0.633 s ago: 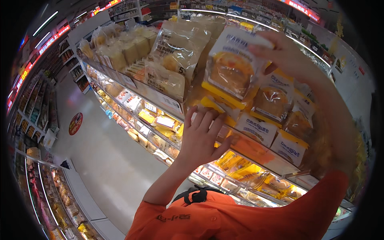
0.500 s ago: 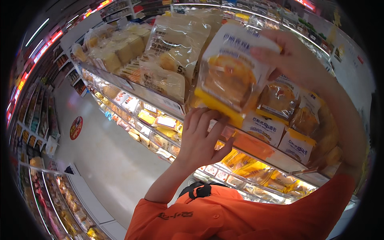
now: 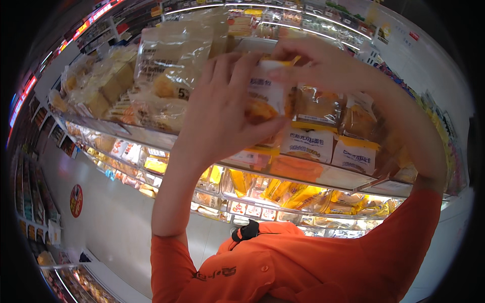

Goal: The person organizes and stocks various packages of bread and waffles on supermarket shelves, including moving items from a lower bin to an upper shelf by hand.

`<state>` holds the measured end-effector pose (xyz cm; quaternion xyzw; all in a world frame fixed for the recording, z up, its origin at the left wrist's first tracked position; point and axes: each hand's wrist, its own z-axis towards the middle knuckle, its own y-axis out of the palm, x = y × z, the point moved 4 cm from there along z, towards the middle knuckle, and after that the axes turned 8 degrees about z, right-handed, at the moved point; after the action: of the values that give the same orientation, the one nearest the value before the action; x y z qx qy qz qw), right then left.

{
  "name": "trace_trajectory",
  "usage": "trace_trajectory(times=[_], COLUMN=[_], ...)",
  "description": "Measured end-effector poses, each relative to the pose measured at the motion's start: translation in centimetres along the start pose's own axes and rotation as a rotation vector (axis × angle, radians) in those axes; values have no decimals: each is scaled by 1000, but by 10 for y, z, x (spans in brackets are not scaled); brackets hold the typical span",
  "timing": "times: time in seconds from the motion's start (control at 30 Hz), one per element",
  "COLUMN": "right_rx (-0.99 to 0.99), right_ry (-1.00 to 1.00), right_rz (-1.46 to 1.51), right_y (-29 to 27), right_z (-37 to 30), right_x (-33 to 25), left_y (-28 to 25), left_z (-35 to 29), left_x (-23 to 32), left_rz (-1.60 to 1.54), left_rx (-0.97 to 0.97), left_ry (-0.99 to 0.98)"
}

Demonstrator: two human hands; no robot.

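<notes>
A white and yellow bread package [image 3: 266,83] with a picture of a round golden bun stands among the goods on the upper shelf. My right hand [image 3: 318,63] pinches its yellow edge at the upper right. From the left, my left hand [image 3: 217,108] is wrapped about the package, fingers along its left side and thumb across its lower front, hiding much of it. Matching clear-windowed bread packages [image 3: 318,106] sit just right of it, and white-labelled ones [image 3: 305,144] stand in front of these along the shelf edge.
Clear bags of sliced bread [image 3: 103,83] and a large beige bread bag [image 3: 174,55] fill the shelf's left side. A clear front lip [image 3: 313,169] runs along the shelf. Below are lit shelves with yellow packages [image 3: 293,194]. Grey floor [image 3: 108,202] with a round red sticker lies left.
The bread package has gone from tilted above the shelf front to further back among the goods. My left hand has risen from the shelf lip to the package; my right hand has moved left.
</notes>
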<state>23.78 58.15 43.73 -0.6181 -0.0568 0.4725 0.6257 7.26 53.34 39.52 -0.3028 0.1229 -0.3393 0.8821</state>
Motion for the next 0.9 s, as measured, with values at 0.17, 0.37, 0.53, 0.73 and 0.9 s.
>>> trace_trajectory(times=[0.17,0.37,0.53,0.73,0.9], right_rx=[-52,-124,-60,-73,152], right_ry=[555,313,337,302,-11], right_rz=[-337,-427,-72,-124,-390], right_y=[-43,-39,-53,-42,-15], right_z=[-14,-23,-23,-41,-52], right_x=[46,74,22,-10,-25], left_y=[0,1,0,-4,-1], left_z=[-12,-6,-10,-18,-24], left_x=[7,14,15,18,13], left_rz=[67,53,-44,-51,-230], left_rx=[15,-15,-100,-1,77], left_ry=[-58,-94,-267,-220,-309])
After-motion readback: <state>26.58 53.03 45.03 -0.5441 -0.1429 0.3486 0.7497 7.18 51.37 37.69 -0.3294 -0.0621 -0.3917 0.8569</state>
